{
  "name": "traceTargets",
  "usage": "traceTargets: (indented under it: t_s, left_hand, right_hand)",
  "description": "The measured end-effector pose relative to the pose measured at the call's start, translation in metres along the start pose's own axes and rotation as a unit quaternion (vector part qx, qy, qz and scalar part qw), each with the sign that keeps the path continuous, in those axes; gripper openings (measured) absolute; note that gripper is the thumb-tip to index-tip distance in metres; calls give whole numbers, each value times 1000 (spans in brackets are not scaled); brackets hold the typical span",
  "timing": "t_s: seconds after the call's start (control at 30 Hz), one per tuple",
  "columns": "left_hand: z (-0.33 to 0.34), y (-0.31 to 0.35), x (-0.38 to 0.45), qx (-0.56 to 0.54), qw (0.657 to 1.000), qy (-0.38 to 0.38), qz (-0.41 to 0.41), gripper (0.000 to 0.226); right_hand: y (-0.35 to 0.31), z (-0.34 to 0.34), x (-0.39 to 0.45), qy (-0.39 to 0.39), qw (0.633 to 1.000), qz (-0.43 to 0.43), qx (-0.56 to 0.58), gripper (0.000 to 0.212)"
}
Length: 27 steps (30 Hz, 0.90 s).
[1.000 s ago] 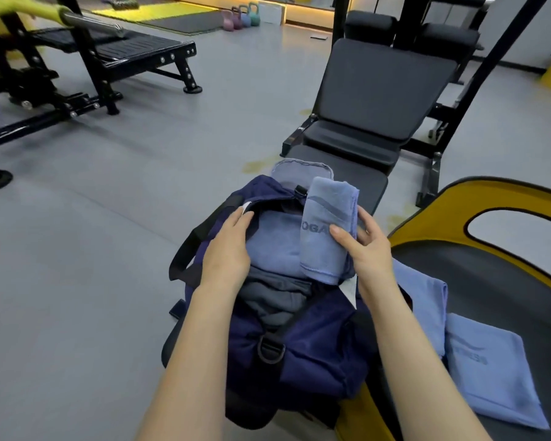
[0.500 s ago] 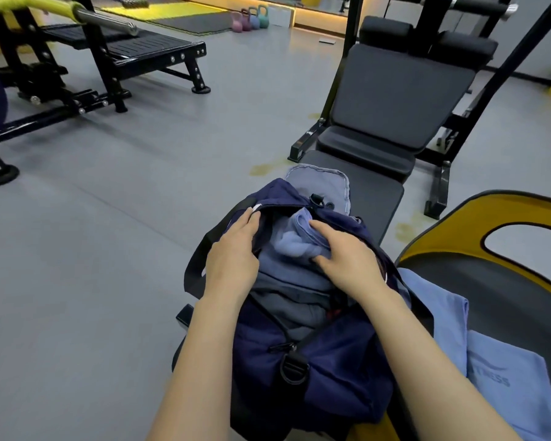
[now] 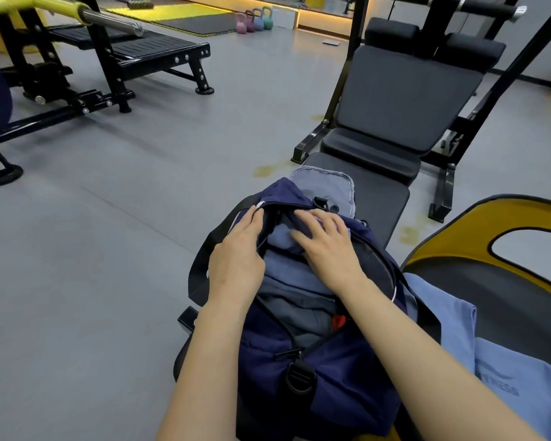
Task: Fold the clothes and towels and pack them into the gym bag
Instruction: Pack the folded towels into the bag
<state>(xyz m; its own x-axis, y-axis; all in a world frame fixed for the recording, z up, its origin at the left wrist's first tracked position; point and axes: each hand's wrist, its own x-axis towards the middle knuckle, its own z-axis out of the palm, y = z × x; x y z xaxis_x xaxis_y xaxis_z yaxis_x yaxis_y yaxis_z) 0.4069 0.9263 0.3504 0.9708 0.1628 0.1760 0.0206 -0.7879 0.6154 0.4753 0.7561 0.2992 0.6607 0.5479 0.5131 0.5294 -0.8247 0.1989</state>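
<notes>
One rolled towel now down inside the navy gym bag, pressed flat by the open right hand, left hand gripping the rim, two towels unpacked alongside.

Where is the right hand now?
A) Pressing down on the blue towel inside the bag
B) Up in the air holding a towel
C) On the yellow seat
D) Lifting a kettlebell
A: the right hand lies flat with spread fingers on the blue towel in the open bag, while the left hand holds the bag's rim.
</notes>
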Motion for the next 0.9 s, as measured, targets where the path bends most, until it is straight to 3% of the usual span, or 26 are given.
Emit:
traceTargets:
  t_s: [0.1,0.27,0.47,0.53,0.6,0.7,0.77,0.8,0.9]
  left_hand:
    - [0,0,0,3,1000,-7,3,78]
    - [0,2,-1,16,1000,-11,4,78]
    - [1,3,-1,15,1000,-11,4,79]
    - [2,3,-1,13,1000,-11,4,78]
    - [3,3,-2,13,1000,-11,6,78]
    - [3,5,-2,15,1000,-21,3,78]
    - [2,6,-2,21,999,-29,-2,78]
    - [2,6,-2,22,999,-32,-4,78]
    - [4,6,-2,23,999,-33,0,77]
  right_hand:
    - [-4,1,-4,-50,998,-37,-12,20]
    - [-13,-6,-15,-129,984,1,126,9]
    - [-12,-15,-21,-210,957,28,200,26]
    - [-10,-16,-15,-184,957,32,224,31]
    - [-7,-10,-9,-137,978,11,156,39]
    - [-7,-2,-8,-301,943,57,132,74]
    - [-12,4,-11,-372,916,71,135,87]
    - [-14,7,-13,-386,909,76,139,88]
    - [-18,12,-14,-407,892,104,165,62]
